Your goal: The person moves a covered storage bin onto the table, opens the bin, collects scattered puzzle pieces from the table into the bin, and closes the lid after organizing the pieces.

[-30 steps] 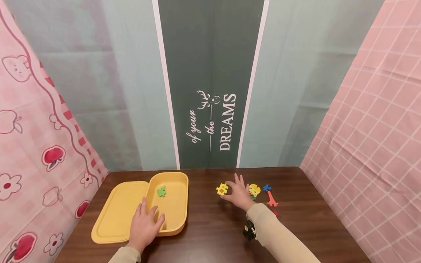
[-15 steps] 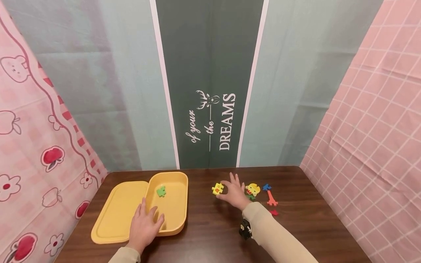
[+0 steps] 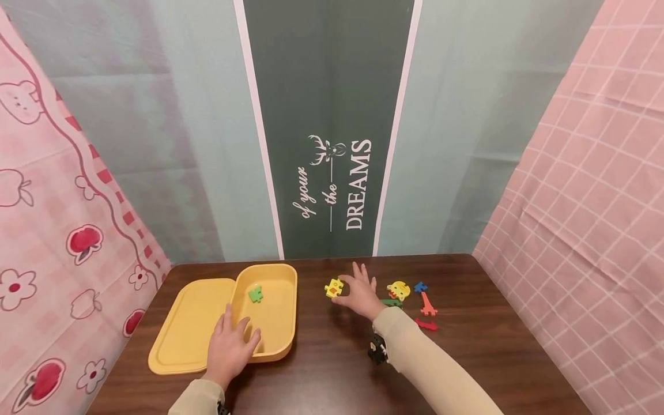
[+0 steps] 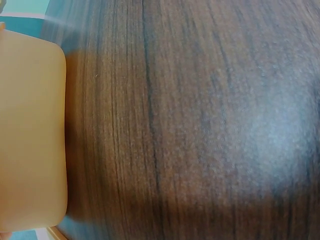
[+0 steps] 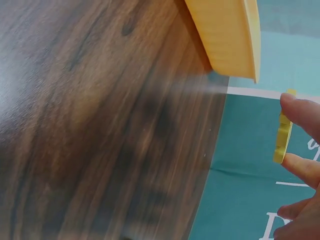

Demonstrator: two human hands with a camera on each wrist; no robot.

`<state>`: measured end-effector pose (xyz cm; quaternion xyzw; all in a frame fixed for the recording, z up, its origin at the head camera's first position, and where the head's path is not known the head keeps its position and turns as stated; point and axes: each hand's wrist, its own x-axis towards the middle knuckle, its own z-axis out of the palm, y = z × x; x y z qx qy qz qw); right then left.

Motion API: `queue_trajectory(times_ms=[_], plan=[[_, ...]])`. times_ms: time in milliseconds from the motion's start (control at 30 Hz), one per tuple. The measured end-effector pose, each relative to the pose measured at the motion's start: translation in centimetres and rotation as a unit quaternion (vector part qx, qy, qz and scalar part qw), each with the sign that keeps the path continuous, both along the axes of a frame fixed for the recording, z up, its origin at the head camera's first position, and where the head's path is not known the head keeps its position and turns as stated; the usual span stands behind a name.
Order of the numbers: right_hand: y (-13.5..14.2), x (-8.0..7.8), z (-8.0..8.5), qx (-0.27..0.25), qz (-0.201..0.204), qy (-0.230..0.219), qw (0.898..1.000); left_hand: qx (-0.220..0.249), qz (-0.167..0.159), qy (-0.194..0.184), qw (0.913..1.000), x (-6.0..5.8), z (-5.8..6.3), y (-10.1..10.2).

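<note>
My right hand (image 3: pixel 360 294) pinches a yellow jigsaw puzzle piece (image 3: pixel 334 287) with an orange mark, between thumb and index finger, its other fingers spread. The right wrist view shows the piece (image 5: pixel 283 135) edge-on, held in front of the wall cloth. My left hand (image 3: pixel 230 349) lies with relaxed, spread fingers over the near left rim of a yellow box (image 3: pixel 277 331). A green puzzle piece (image 3: pixel 256 294) lies inside this box. In the left wrist view, the box's outer wall (image 4: pixel 32 135) fills the left edge, the hand mostly out of frame.
A yellow lid (image 3: pixel 181 331) lies left of the box. To the right are a yellow animal-head piece (image 3: pixel 398 290), a dark green piece (image 3: pixel 391 302), a blue piece (image 3: pixel 420 286), an orange piece (image 3: pixel 427 305) and a red piece (image 3: pixel 426 324). A cloth wall (image 3: pixel 332 115) stands behind the table.
My right hand has moved left toward the box with the yellow puzzle piece, uncovering more of the red and dark green pieces. The left hand has stayed at the box. The head view has shifted slightly.
</note>
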<state>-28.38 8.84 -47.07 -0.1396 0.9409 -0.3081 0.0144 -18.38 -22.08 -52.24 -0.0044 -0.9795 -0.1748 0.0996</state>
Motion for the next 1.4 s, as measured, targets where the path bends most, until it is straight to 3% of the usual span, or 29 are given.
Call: queue_trajectory(times_ms=[433, 700, 1067, 1400], plan=[[-1.2, -0.8, 0.5, -0.009, 0.012, -0.002, 1.000, 0.005, 0.003, -0.002, 1.0000, -0.2, 0.0, 0.1], [-1.1, 0.1, 0.2, -0.012, 0.007, -0.019, 1.000, 0.016, 0.003, -0.019, 0.9997, 0.3, -0.2, 0.6], [-0.5, 1.3, -0.8, -0.008, 0.004, -0.021, 1.000, 0.019, 0.003, -0.009, 0.9998, 1.0, -1.2, 1.3], [-2.0, 0.3, 0.4, -0.024, 0.020, -0.001, 1.000, 0.000, 0.001, 0.009, 1.0000, 0.3, -0.1, 0.3]])
